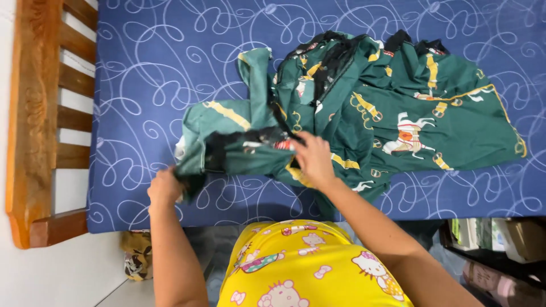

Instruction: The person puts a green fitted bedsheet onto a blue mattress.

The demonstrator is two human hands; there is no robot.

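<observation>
Dark green garment (364,108) spread across a bed (148,74), on a blue sheet with pale looping lines. Satiny cloth, printed with yellow straps and buckles and white-and-orange horse figures; black lace trim along the top edge and down the middle opening. Right part flat and broad, reaching toward the bed's right side; left part bunched and folded over into a narrow band near the front edge. Pale underside showing at the far left corner of the fold.

Left hand (165,186) at the left end of the band, grip closed on the garment corner, fingers curled under the cloth and mostly hidden. Right hand (313,158) near the middle of the garment, palm down, fingertips pinching a fold beside the black lace. Both forearms extended from the bottom of the view.

Wooden bed frame (34,125) with slats on the left, against a white wall. Yellow shirt (307,267) with cartoon print at bottom centre. Small patterned brown cloth (136,256) on the floor below the bed's left corner. Dark shelf (500,244) with assorted items at lower right.
</observation>
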